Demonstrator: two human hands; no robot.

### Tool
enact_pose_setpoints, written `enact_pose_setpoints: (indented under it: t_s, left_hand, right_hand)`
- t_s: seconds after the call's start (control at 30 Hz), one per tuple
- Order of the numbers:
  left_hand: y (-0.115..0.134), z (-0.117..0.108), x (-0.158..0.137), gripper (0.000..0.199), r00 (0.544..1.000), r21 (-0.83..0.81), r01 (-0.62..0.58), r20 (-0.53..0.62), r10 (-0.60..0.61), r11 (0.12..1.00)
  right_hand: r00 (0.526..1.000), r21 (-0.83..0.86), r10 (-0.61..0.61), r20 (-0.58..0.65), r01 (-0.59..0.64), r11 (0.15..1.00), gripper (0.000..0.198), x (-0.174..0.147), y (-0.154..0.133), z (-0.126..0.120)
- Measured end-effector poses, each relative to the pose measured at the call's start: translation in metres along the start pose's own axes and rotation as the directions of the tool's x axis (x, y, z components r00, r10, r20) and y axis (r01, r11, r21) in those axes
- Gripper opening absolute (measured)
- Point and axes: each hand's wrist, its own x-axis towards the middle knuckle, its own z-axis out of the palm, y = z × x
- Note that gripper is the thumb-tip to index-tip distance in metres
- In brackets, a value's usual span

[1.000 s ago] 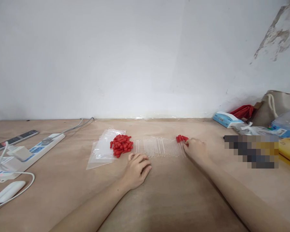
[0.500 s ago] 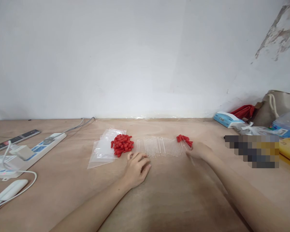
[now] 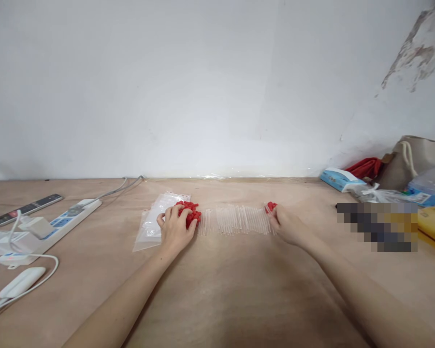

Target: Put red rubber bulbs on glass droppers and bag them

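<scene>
Fingers spread and curled, the left hand (image 3: pixel 177 230) has shifted left over the heap of small red bulb-shaped pieces (image 3: pixel 192 207) left of centre, leaving the row of thin clear plastic tubes (image 3: pixel 241 220) mid-frame uncovered; right hand (image 3: pixel 289 228), right of centre, pinch unclear.

The left hand (image 3: pixel 177 228) and right hand (image 3: pixel 286 224) are both bare, with slender fingers (image 3: pixel 171 212); just behind the fingers, the left hand's knuckles make a rounded row; farther back from the fingers, narrow wrists (image 3: pixel 166 252) widen smoothly into long, bare forearms (image 3: pixel 130 290).
</scene>
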Motion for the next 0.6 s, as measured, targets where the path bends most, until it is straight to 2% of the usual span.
enact_pose_setpoints:
  t_s: [0.1,0.23,0.4,0.6]
  left_hand:
    - [-0.001,-0.001,0.000,0.019,1.000,0.017,0.002,-0.007,-0.002,1.000]
    - [-0.006,-0.002,0.001,0.016,1.000,0.018,0.010,-0.013,-0.010,1.000]
    - [-0.012,0.002,0.003,0.017,1.000,-0.049,0.022,0.002,-0.022,0.999]
    - [-0.011,-0.004,0.007,0.013,0.998,-0.272,0.040,-0.028,-0.050,0.961]
  right_hand:
    - [0.974,0.119,-0.165,-0.157,0.185,0.976,0.016,-0.007,-0.016,0.015]
    - [0.888,0.160,-0.318,-0.332,0.385,0.909,0.027,-0.016,-0.021,0.040]
    - [0.826,0.176,-0.452,-0.337,0.527,0.831,0.030,-0.025,-0.023,0.054]
    - [0.810,0.220,-0.456,-0.370,0.553,0.803,0.024,-0.026,-0.026,0.053]
